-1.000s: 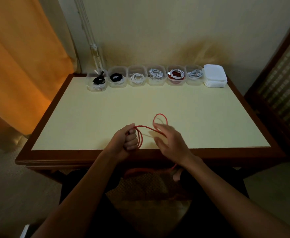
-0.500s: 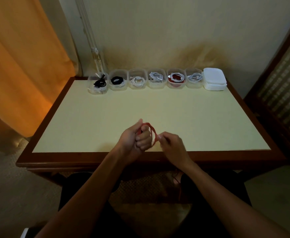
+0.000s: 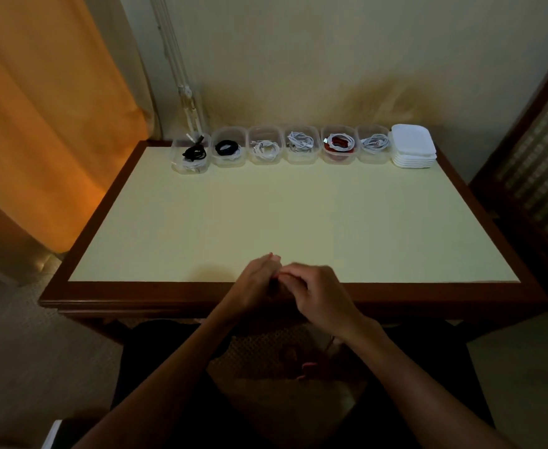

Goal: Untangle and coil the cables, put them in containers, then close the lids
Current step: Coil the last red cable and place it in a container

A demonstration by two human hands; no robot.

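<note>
My left hand [image 3: 256,283] and my right hand [image 3: 318,291] meet over the table's near edge, fingers curled around a red cable [image 3: 277,274] of which only a sliver shows between them. A loose red end [image 3: 311,367] hangs below the table over my lap. Along the far edge stand several clear open containers: one with a black cable [image 3: 191,154], one with a dark coil [image 3: 229,147], then white coils [image 3: 265,149], [image 3: 301,143], a red-and-white coil [image 3: 339,144] and a white coil [image 3: 374,143]. A stack of white lids [image 3: 412,146] lies at the row's right end.
The pale tabletop [image 3: 282,215] has a dark wooden rim. An orange curtain [image 3: 39,124] hangs at the left. A dark wooden frame [image 3: 532,176] stands at the right. A white rod [image 3: 182,76] leans in the corner behind the containers.
The red loops that lay on the table have been gathered into my hands. Both hands have drawn together and back toward the table's near edge.
</note>
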